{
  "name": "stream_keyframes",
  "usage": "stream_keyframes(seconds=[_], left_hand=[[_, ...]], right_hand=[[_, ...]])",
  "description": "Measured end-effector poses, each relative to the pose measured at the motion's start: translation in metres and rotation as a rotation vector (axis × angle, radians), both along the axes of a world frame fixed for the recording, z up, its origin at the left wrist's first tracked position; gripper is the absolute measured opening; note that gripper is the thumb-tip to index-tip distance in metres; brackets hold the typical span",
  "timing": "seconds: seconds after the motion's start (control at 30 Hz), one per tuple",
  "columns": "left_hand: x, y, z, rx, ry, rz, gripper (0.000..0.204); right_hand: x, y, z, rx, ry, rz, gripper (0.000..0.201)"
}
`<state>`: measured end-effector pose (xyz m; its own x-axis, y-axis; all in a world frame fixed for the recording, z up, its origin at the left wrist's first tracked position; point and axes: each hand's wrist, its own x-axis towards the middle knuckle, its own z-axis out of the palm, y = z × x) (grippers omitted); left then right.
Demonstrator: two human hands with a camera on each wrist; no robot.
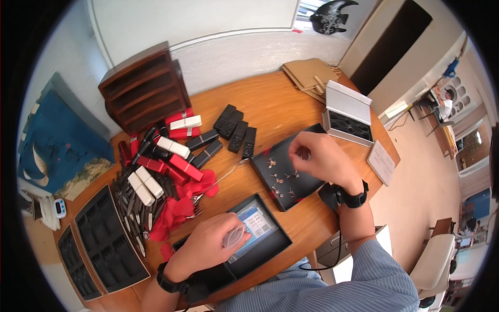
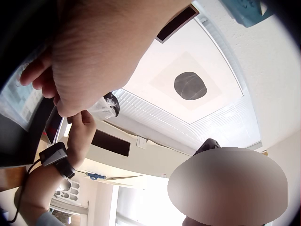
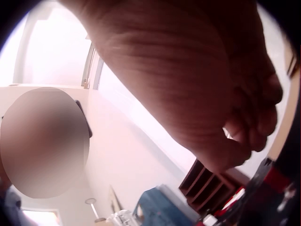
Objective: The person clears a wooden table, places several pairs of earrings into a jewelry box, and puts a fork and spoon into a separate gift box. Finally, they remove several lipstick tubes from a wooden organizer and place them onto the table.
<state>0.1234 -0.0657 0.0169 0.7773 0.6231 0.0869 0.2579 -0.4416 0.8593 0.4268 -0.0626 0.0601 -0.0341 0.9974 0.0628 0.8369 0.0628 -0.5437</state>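
My left hand (image 1: 210, 239) holds a small clear plastic bag (image 1: 235, 236) by its edge, fingers curled. It is over an open black box (image 1: 278, 235) where a clear packet with a blue-and-white printed label (image 1: 257, 222) lies. The bag (image 2: 102, 109) shows as a translucent shape beside the hand in the left wrist view. My right hand (image 1: 325, 158) is above a shallow black tray (image 1: 313, 181), its fingers curled and thumb close to the index finger. Small metallic jewelry pieces (image 1: 279, 180) are scattered in the tray. I cannot tell whether the right fingers pinch one.
To the left lie piled red, white and black narrow boxes (image 1: 179, 164), red cloth (image 1: 174, 216) and forks (image 1: 197, 205). Black display trays (image 1: 112, 239) line the left edge. An open white case (image 1: 349, 104) and a white card (image 1: 382, 162) stand beyond the right hand.
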Motion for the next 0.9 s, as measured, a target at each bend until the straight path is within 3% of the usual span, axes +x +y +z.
stream_keyframes(seconds=[0.07, 0.13, 0.2, 0.3, 0.9], left_hand=[[-0.001, 0.000, -0.002, -0.007, 0.005, -0.029, 0.021], [0.000, 0.001, 0.000, -0.010, 0.018, -0.027, 0.021], [-0.001, 0.000, -0.003, -0.011, 0.021, -0.037, 0.022], [-0.001, 0.000, -0.008, 0.001, -0.077, -0.036, 0.022], [0.000, 0.002, -0.006, 0.012, -0.075, -0.054, 0.024]], right_hand=[[-0.023, -0.008, 0.007, 0.035, 0.273, 0.169, 0.005], [-0.044, -0.015, 0.000, 0.193, 0.379, 0.413, 0.008], [-0.063, -0.030, 0.001, 0.104, 0.499, 0.476, 0.011], [-0.081, -0.033, -0.013, 0.268, 0.532, 0.623, 0.017], [-0.085, -0.030, -0.022, 0.369, 0.432, 0.689, 0.020]])
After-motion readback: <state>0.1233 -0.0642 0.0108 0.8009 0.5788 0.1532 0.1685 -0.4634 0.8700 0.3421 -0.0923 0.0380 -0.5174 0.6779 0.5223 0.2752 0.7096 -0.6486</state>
